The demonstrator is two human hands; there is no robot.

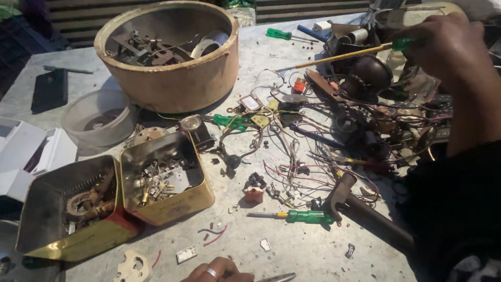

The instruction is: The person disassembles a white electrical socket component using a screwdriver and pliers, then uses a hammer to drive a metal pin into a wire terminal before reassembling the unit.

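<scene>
Cluttered counter (292, 245): a long screwdriver (334, 56) is clenched in the right hand (449, 49), probing tangled wires (313, 172); metal pliers (276, 278) are grasped in the left hand (216, 271); steady aim is judged necessary

Round tan casing (167, 78), two open tins (167, 203), tangled wires (313, 172), green screwdriver (300, 216).

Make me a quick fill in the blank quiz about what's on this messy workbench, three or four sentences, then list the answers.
1. The right hand holds a long screwdriver with a ____ handle.
2. The open hinged tin holding small metal parts is ____ in colour.
3. The finger of the left hand wears a ____.
4. The big round tub holds metal parts and a roll of ____.

Answers: green; gold; ring; tape
</scene>
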